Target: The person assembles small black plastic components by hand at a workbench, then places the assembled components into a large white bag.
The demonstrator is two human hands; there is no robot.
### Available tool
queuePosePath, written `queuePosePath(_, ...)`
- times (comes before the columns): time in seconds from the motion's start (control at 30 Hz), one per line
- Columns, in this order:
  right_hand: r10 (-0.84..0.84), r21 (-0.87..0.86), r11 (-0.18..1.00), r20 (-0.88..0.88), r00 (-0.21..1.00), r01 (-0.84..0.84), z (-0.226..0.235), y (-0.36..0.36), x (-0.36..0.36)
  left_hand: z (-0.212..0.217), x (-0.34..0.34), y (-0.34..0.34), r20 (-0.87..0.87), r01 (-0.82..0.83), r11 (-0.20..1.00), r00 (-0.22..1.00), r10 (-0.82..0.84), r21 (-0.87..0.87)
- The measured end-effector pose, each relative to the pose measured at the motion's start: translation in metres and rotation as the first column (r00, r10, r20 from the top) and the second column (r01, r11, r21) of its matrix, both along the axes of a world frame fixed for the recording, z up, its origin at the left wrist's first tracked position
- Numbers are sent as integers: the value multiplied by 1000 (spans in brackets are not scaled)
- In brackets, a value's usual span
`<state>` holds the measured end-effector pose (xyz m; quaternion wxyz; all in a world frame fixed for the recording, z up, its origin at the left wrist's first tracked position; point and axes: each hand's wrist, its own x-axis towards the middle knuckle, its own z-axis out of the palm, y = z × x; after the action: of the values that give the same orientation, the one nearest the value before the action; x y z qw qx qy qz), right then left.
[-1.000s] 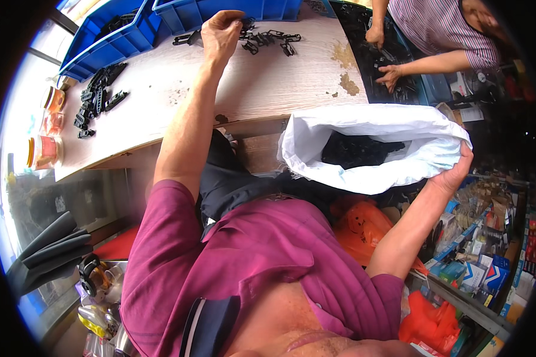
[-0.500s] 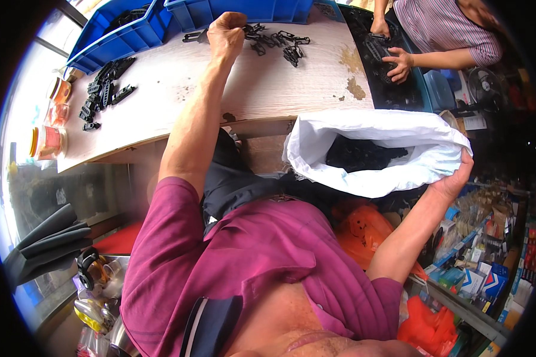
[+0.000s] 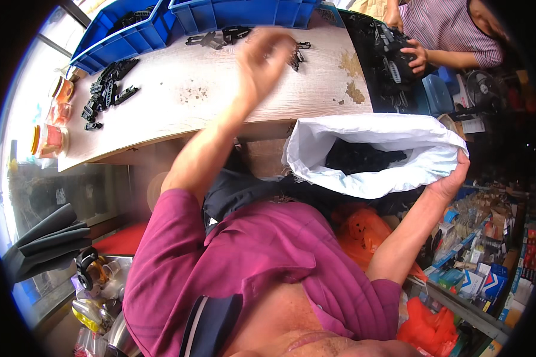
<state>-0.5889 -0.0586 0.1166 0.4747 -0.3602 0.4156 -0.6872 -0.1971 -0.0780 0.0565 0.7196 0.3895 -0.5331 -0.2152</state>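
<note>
My left hand hangs over the far part of the pale table, smeared by motion, so I cannot make out its fingers. Just beyond and beside it lie small black plastic parts, and a few more black pieces show to its right, partly hidden by the hand. With my right hand I grip the right end of a white woven sack's rim. The sack's mouth is wide, and a dark heap of black pieces shows inside.
Two blue bins line the table's far edge, one with black parts in it. A pile of black parts lies on the left, near several jars. Across at right, a co-worker's hand handles black parts by a fan.
My left hand has moved right across the black parts. The sack and my right hand have hardly moved. The co-worker has lifted a bunch of black parts.
</note>
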Motion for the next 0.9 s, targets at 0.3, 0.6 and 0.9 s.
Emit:
queuePosePath(0.3,77,-82,994,-12,997,-78,22,2,13,-72,-170,49,506,439,696,480,-716,568)
queuePosePath(0.6,24,-212,977,-21,999,-28,72,28,32,-122,-271,-4,697,309,654,-44,-716,690)
queuePosePath(0.9,172,-142,974,-52,984,-178,58,5,74,-94,-339,-57,693,168,701,108,-712,693)
